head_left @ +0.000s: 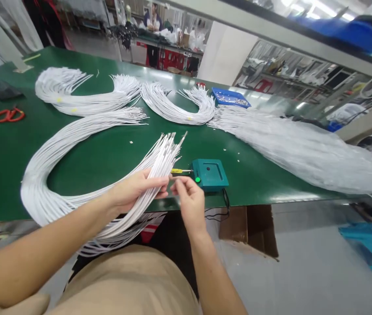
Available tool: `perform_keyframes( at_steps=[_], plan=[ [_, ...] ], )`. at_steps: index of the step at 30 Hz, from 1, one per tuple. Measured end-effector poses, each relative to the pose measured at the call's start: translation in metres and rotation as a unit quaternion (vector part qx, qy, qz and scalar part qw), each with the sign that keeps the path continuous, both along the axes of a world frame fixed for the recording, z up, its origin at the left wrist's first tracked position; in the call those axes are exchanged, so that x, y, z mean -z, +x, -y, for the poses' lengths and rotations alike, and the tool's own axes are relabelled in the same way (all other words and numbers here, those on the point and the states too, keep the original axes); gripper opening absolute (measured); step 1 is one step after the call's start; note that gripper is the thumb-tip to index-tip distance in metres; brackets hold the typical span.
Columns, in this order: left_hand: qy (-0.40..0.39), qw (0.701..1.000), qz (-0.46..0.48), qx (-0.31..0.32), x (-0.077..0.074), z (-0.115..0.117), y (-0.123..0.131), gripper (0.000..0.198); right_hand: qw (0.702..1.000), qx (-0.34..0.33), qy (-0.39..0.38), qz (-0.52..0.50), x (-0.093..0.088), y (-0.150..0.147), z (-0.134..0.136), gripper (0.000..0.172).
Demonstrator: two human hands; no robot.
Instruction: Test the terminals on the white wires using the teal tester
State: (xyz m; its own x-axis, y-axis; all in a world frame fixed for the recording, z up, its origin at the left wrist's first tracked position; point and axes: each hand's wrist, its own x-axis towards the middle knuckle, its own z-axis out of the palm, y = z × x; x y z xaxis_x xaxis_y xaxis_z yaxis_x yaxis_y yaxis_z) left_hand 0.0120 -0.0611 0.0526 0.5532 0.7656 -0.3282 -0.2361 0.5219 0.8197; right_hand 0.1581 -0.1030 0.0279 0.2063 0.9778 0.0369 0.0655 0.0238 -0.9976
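Observation:
My left hand (140, 188) is wrapped round a thick bundle of white wires (162, 159) near its end, thumb on top. The bundle's tips point up and away, and its other part hangs below the table edge. Close beside it, my right hand (187, 190) is closed in a pinch; what sits between its fingertips is too small to make out. Just beyond my right hand are a teal device (212, 173) with a bright green button and a yellow-handled screwdriver (181, 170). A large curved wire bundle (36, 175) lies on the green table (113, 157) to the left.
More white wire bundles (179, 107) lie at the back. Orange-handled scissors (8, 115) and a black bag are far left. A blue tray (231, 97) and a plastic-wrapped bundle (290, 146) are right. A cardboard box (251, 229) stands below the edge. A person (153, 19) is far behind.

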Motion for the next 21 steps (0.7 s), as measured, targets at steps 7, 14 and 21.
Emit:
perform_keyframes(
  at_steps=[7,14,21],
  plan=[
    [-0.070,0.994,-0.006,-0.079,0.043,0.004,-0.005,0.024,0.997,-0.030,-0.058,-0.033,-0.007,-0.001,-0.038,0.026],
    [0.028,0.995,-0.034,-0.093,0.041,-0.023,-0.005,0.022,0.992,-0.050,-0.091,-0.073,-0.003,-0.009,-0.055,0.017],
    [0.110,0.980,-0.101,-0.134,0.044,-0.036,-0.002,0.022,0.964,-0.072,-0.129,-0.221,0.014,-0.009,-0.065,0.013]
  ],
)
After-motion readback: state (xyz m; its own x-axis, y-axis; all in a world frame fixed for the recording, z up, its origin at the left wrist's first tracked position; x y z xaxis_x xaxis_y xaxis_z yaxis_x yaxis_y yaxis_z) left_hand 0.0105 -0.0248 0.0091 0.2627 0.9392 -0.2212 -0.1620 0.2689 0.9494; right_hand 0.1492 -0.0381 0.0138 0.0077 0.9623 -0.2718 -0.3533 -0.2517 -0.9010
